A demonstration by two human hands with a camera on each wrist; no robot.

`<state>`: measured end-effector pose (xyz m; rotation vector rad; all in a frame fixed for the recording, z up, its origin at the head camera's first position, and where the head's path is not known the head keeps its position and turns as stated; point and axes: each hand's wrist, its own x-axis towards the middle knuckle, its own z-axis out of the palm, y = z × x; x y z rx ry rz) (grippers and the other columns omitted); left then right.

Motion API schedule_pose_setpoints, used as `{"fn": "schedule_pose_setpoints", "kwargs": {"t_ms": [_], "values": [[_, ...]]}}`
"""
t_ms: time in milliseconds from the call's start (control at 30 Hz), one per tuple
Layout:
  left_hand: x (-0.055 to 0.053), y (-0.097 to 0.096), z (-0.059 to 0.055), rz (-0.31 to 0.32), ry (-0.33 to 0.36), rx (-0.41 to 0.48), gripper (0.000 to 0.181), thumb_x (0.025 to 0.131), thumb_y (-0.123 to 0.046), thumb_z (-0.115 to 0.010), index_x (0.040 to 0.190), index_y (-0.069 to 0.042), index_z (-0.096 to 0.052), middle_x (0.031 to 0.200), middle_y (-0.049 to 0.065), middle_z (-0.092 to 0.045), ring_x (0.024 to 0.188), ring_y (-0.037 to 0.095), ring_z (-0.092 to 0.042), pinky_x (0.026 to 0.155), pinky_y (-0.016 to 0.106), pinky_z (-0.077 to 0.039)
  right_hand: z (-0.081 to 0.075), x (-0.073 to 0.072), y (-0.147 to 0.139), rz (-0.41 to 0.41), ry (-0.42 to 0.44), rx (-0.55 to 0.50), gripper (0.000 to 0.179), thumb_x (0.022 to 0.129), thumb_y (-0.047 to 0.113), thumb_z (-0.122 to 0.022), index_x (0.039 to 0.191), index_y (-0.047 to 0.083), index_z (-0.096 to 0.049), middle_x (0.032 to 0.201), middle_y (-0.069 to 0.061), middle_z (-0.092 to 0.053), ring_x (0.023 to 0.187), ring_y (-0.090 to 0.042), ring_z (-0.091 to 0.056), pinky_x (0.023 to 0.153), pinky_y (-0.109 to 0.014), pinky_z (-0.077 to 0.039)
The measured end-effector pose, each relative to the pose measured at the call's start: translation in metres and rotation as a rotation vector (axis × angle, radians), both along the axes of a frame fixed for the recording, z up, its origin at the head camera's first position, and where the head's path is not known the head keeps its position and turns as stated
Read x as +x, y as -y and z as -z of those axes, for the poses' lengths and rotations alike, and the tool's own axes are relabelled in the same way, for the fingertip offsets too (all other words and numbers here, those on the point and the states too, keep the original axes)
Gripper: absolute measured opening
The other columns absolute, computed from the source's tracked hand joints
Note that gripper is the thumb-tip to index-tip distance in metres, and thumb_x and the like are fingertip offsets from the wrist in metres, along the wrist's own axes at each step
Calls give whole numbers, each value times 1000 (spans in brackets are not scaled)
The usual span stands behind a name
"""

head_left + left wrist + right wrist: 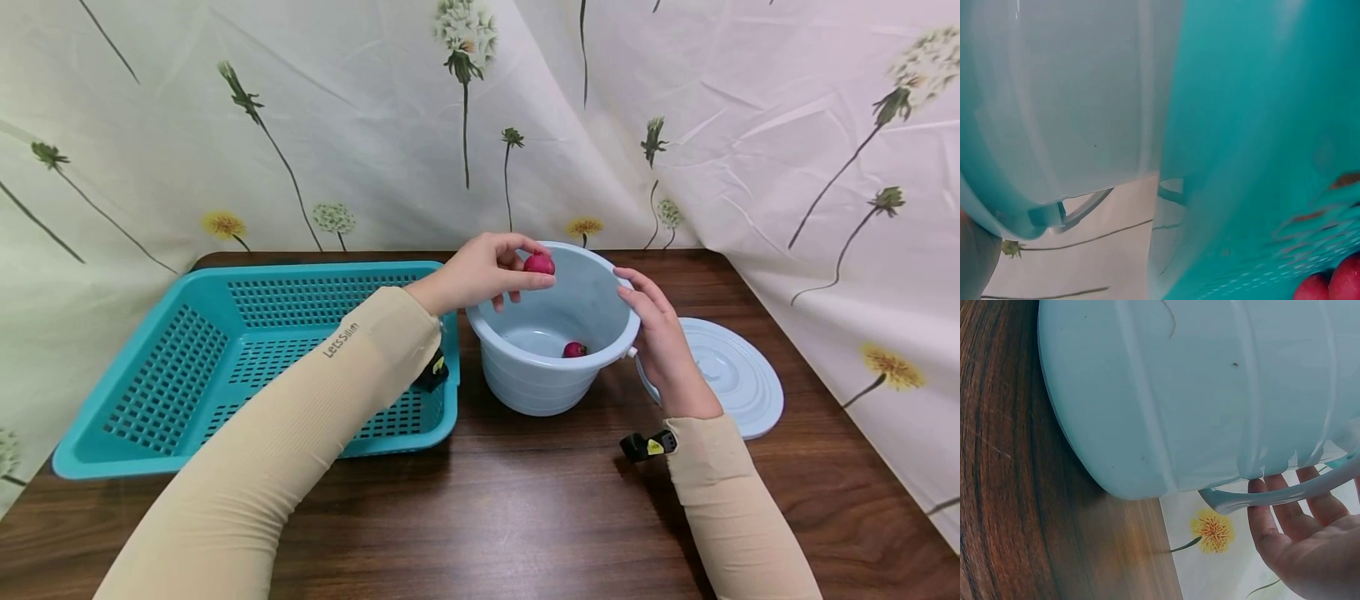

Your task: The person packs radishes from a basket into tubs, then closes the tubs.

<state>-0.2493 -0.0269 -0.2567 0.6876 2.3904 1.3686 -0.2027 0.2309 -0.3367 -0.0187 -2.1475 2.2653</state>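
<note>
My left hand (498,268) pinches a small round red radish (539,264) between thumb and fingers, over the open mouth of a light blue bucket (536,392). Inside, near the bucket's front right wall, lies another radish (575,350). My right hand (663,342) holds the bucket's right rim. From below, the right wrist view has the right fingers (1264,515) against the bucket's outer wall, passing behind its carrying handle (1297,492). Red radishes (1344,281) show in the lower corner of the left wrist view, in the teal basket (255,467); the left hand's grasp is outside that view.
The slotted basket stands left of the bucket, partly covered by my left forearm. To the right, a round light blue lid (738,375) lies flat on the dark wooden table (525,517). Behind the table hangs a white flower-printed cloth (360,125).
</note>
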Motion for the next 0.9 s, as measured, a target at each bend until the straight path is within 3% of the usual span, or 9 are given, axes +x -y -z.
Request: {"fn": "schedule_pose_setpoints", "kwargs": {"t_ms": [300, 900], "values": [[-2, 0, 1, 26, 2, -22, 37, 89, -37, -75, 122, -23, -65, 84, 6, -66, 74, 24, -62, 58, 32, -54, -1, 0, 0, -7, -3, -3, 29, 101, 38, -52, 129, 31, -55, 126, 8, -51, 112, -14, -49, 89, -31, -43], [-4, 2, 0, 55, 16, -55, 44, 89, -39, -73, 129, -22, -63, 88, 5, -66, 77, 24, -61, 58, 33, -53, 1, -1, 0, -3, -6, -1, 29, 100, 40, -53, 128, 32, -55, 128, 8, -50, 114, -14, -48, 90, -31, -43]]}}
